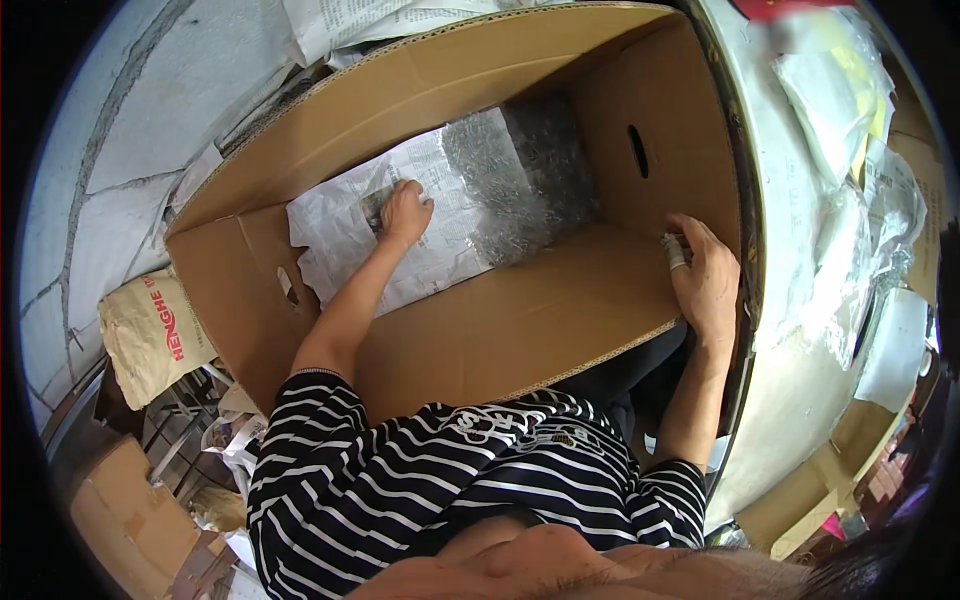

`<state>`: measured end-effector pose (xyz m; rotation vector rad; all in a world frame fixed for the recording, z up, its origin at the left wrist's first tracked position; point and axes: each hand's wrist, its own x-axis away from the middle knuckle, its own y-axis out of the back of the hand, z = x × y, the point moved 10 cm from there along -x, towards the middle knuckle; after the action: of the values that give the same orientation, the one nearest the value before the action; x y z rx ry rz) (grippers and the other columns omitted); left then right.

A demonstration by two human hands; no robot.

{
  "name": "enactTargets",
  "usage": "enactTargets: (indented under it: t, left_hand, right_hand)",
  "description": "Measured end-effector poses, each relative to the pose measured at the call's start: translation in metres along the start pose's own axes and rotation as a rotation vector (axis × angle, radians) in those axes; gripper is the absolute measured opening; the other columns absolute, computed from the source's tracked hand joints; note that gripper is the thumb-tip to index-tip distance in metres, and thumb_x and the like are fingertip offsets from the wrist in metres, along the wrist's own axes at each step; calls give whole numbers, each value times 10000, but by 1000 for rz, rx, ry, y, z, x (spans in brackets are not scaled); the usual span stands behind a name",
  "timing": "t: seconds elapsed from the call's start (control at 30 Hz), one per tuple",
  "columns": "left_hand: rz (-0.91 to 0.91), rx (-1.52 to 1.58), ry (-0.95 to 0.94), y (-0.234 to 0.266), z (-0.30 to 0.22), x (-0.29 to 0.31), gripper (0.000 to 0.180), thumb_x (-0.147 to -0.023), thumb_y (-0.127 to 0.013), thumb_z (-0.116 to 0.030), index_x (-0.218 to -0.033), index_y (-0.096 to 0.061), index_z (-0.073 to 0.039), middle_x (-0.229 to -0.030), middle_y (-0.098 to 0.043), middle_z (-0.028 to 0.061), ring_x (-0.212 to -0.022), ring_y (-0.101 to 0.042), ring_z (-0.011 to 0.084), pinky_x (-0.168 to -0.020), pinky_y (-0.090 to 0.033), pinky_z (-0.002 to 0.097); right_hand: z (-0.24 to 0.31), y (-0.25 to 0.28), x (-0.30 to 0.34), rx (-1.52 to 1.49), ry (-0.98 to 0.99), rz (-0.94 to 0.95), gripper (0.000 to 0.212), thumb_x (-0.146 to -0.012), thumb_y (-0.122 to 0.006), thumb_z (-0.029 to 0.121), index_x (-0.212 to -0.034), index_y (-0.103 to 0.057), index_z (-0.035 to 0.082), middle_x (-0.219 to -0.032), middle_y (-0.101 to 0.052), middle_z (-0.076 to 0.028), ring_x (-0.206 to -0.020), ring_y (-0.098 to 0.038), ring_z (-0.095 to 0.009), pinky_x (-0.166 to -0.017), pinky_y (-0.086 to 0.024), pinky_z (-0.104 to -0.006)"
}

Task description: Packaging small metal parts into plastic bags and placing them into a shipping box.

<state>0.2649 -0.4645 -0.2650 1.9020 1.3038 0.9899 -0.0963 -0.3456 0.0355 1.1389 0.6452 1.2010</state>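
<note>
A big open cardboard box (450, 350) stands in front of me. On its floor lie printed newspaper sheets (345, 240) at the left and clear plastic wrap (500, 185) toward the right, partly over the paper. My left hand (405, 213) reaches down into the box onto the newspaper, beside a coloured picture on the page. Its fingers are curled in; the tips and anything in them are hidden. At the near right corner my right hand (708, 275) grips the box's rim, fingers over the inner side. White tape wraps one of its fingers.
To the right is a pale tabletop (765, 400) with clear plastic bags (845, 260) on it. A brown paper sack (155, 335) is left of the box, above another cardboard piece (135, 510). A pale stone-like wall (150, 120) rises at the far left; more newspaper (350, 25) lies behind the box.
</note>
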Motion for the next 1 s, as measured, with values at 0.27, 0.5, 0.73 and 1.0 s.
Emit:
enactTargets:
  t: [0.27, 0.5, 0.73, 1.0]
  left_hand:
    - [129, -318, 39, -20, 18, -3, 193, -817, -610, -149, -927, -611, 10, -1056, -592, 224, -907, -639, 418, -791, -516, 501]
    - [110, -373, -72, -25, 28, -8, 178, -807, -604, -137, -898, -623, 15, -1021, -610, 218, -887, -645, 413, -789, -524, 489]
    - [96, 6, 18, 16, 50, -4, 137, -782, -625, -133, -814, -604, -1, -799, -641, 183, -756, -650, 336, -683, -506, 431]
    - [228, 42, -16, -16, 87, 38, 186, -797, -676, -189, -783, -583, -28, -708, -628, 155, -683, -636, 326, -622, -484, 415]
  right_hand:
    - [1, 5, 1, -32, 23, -52, 214, -848, -600, 70, -1052, -658, 41, -1027, -680, -152, -915, -655, -346, -793, -522, -395]
    - [1, 11, 5, -89, 23, -105, 204, -843, -605, 58, -1040, -661, 47, -1026, -684, -132, -907, -651, -352, -784, -518, -398]
    - [-4, 14, 11, -113, 25, -157, 206, -837, -598, 43, -1033, -663, 52, -1021, -684, -124, -907, -652, -345, -779, -516, -397]
    - [-5, 18, 11, -155, 12, -202, 198, -838, -594, 43, -1022, -666, 53, -1011, -685, -117, -904, -652, -344, -788, -516, -387]
